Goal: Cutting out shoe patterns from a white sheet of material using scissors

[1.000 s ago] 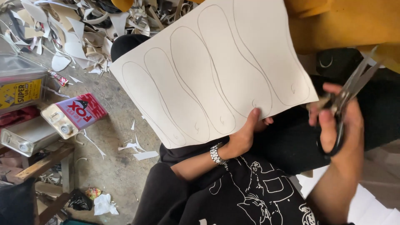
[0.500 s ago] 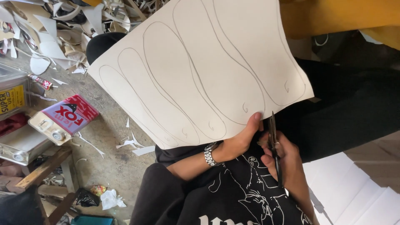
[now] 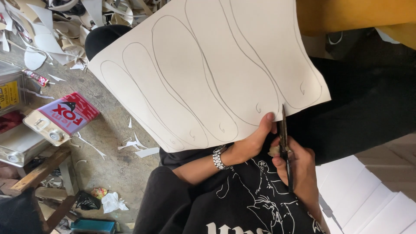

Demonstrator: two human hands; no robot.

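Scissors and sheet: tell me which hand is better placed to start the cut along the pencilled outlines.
Right. The right hand holds the scissors, whose tips meet the lower edge of the sheet near an outline's end. The left hand grips that edge beside the blades, steadying the sheet.

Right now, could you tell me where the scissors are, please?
The scissors are in the right hand, low right in the head view, at the paper sheet's lower edge beside the left hand.
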